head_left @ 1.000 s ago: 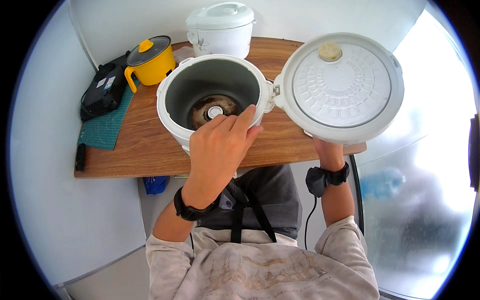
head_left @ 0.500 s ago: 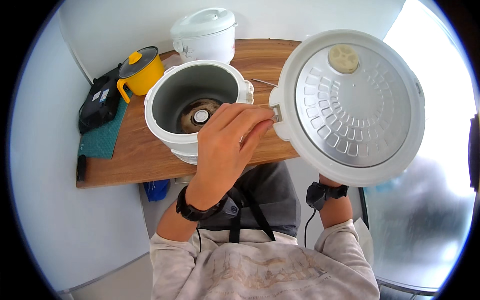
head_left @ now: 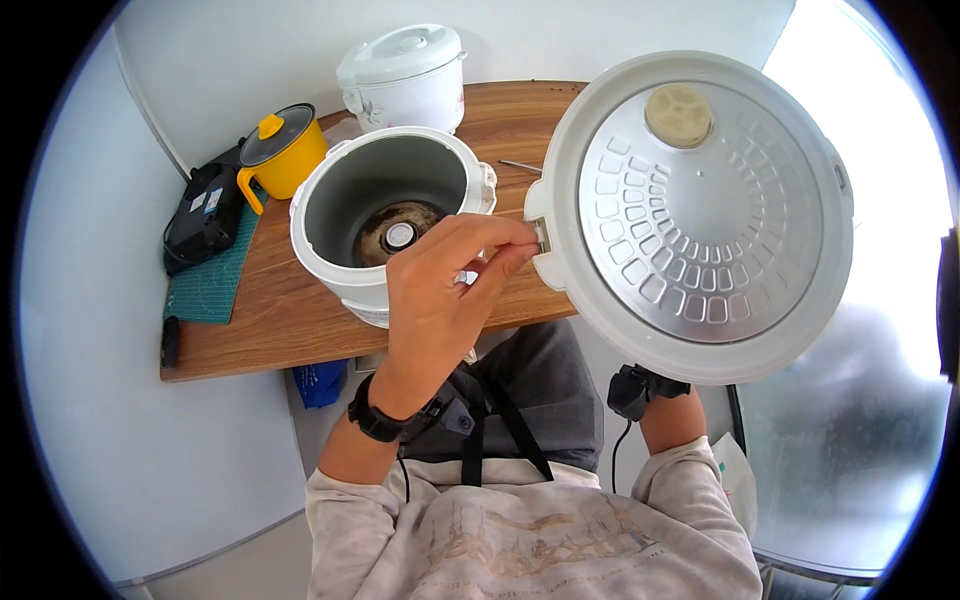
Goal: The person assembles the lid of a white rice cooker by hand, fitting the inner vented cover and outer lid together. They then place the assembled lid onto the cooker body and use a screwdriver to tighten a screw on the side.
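Note:
A round white rice cooker lid [head_left: 790, 290] is held up on the right, its silver inner plate [head_left: 745, 215] and yellowish steam vent [head_left: 679, 115] turned toward me. My left hand [head_left: 440, 285] is closed in a pinch, thumb and fingertips at the hinge notch [head_left: 541, 236] on the lid's left rim. A small bit of metal shows there, partly covered by the fingertips. Behind the lid's lower edge my right hand is hidden; only the wrist and forearm [head_left: 672, 422] show, under the raised lid. Left of it stands the open white rice cooker body [head_left: 335, 270], without its inner pot, a stained heating plate at the bottom.
On the wooden table [head_left: 260, 335] stand a white lidded rice cooker [head_left: 405, 95] at the back and a yellow pot [head_left: 290, 170] with a dark lid. A black case [head_left: 203, 215] rests on a green cutting mat [head_left: 215, 290]. A thin rod [head_left: 520, 165] lies behind the lid.
The lid has shifted slightly to the left, with my left hand still at its hinge notch. The view has moved a little.

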The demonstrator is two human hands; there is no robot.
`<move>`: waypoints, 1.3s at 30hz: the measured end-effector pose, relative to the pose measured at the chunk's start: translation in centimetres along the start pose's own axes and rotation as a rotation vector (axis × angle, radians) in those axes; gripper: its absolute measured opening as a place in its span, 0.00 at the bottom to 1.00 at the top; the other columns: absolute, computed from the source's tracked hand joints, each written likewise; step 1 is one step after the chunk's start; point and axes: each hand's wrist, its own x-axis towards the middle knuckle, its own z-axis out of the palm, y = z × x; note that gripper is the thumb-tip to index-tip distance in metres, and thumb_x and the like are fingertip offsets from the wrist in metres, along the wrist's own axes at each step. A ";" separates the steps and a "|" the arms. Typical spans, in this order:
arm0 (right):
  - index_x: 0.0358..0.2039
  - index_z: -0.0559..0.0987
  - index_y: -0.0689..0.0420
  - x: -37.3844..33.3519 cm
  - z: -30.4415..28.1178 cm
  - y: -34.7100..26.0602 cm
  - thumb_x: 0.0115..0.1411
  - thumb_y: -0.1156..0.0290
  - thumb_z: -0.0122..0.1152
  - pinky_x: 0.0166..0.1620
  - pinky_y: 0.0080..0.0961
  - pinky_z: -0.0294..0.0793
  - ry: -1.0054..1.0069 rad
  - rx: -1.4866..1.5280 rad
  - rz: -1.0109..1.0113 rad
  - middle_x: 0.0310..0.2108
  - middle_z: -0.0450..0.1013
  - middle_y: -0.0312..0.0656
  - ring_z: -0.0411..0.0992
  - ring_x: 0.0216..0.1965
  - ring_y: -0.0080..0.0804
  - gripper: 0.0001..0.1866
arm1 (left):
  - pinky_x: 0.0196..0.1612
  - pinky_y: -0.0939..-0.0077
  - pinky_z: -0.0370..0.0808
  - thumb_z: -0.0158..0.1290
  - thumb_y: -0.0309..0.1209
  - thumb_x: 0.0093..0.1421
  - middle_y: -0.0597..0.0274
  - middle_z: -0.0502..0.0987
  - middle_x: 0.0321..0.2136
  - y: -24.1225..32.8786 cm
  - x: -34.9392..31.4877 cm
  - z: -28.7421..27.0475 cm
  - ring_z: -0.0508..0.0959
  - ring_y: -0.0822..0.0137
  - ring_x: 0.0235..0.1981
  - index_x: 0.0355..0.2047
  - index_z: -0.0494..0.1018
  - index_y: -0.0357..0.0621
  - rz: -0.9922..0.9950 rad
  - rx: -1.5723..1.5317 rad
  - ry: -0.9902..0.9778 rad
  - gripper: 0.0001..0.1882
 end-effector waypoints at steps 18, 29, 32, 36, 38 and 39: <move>0.68 0.55 0.56 2.4 0.5 0.1 0.70 0.64 0.51 0.66 0.35 0.61 -0.147 0.040 0.012 0.67 0.57 0.42 0.59 0.65 0.36 0.30 | 0.34 0.75 0.77 0.60 0.21 0.57 0.60 0.81 0.33 -2.4 0.5 -3.5 0.79 0.64 0.33 0.34 0.78 0.41 0.107 0.354 0.193 0.05; 0.68 0.54 0.56 3.8 2.0 3.3 0.70 0.66 0.51 0.67 0.35 0.61 -0.144 -0.033 0.085 0.67 0.56 0.42 0.58 0.66 0.35 0.30 | 0.31 0.72 0.75 0.54 0.33 0.62 0.61 0.81 0.27 -4.6 0.0 -5.7 0.80 0.63 0.29 0.33 0.79 0.47 -0.026 0.702 0.164 0.06; 0.68 0.54 0.55 3.9 1.5 3.4 0.70 0.67 0.51 0.67 0.35 0.61 -0.192 -0.044 0.058 0.67 0.56 0.42 0.58 0.66 0.35 0.30 | 0.29 0.70 0.74 0.52 0.36 0.65 0.59 0.80 0.23 -4.4 -0.1 -5.5 0.80 0.61 0.24 0.34 0.80 0.47 -0.081 0.669 0.131 0.09; 0.68 0.54 0.55 3.9 1.8 3.3 0.70 0.67 0.50 0.66 0.35 0.62 -0.139 -0.033 0.052 0.67 0.56 0.42 0.59 0.66 0.36 0.30 | 0.21 0.71 0.70 0.54 0.38 0.64 0.60 0.77 0.15 -4.4 -0.4 -5.6 0.76 0.61 0.15 0.29 0.81 0.46 -0.004 0.715 0.009 0.12; 0.68 0.54 0.55 3.2 4.2 2.5 0.70 0.67 0.50 0.66 0.35 0.62 -0.020 -0.018 0.121 0.67 0.57 0.42 0.59 0.65 0.36 0.29 | 0.19 0.72 0.69 0.55 0.39 0.62 0.61 0.75 0.12 -4.4 -0.7 -6.0 0.75 0.63 0.12 0.23 0.80 0.45 0.058 0.758 -0.052 0.14; 0.68 0.54 0.55 3.0 4.6 2.2 0.70 0.67 0.49 0.66 0.35 0.62 0.012 -0.023 0.136 0.67 0.57 0.42 0.60 0.65 0.36 0.29 | 0.17 0.73 0.68 0.56 0.39 0.62 0.61 0.74 0.11 -4.3 -0.6 -5.9 0.74 0.63 0.11 0.20 0.79 0.46 0.086 0.760 -0.066 0.16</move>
